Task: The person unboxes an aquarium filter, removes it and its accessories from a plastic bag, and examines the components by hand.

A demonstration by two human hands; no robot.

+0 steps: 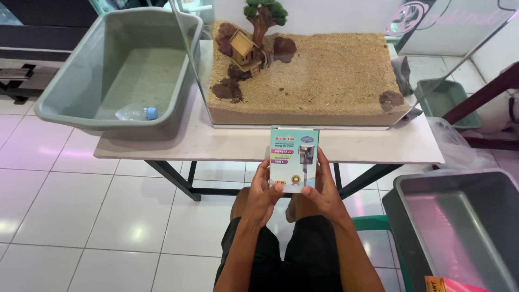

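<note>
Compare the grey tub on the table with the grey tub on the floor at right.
The tub on the table is greenish grey and holds a plastic bottle; the floor tub is darker grey, partly cut off, with no bottle visible. Both are rectangular, open-topped plastic tubs.

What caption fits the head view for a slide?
Both hands, left hand and right hand, hold a small pale-blue cardboard box before a sand-filled glass tank.

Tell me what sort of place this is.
Probably an aquarium shop or a fish-keeping workspace. A glass tank with a sand bed, a model tree and a small wooden hut stands on a white table. Grey plastic tubs sit around it, and both hands hold a small aquarium-filter box.
</note>
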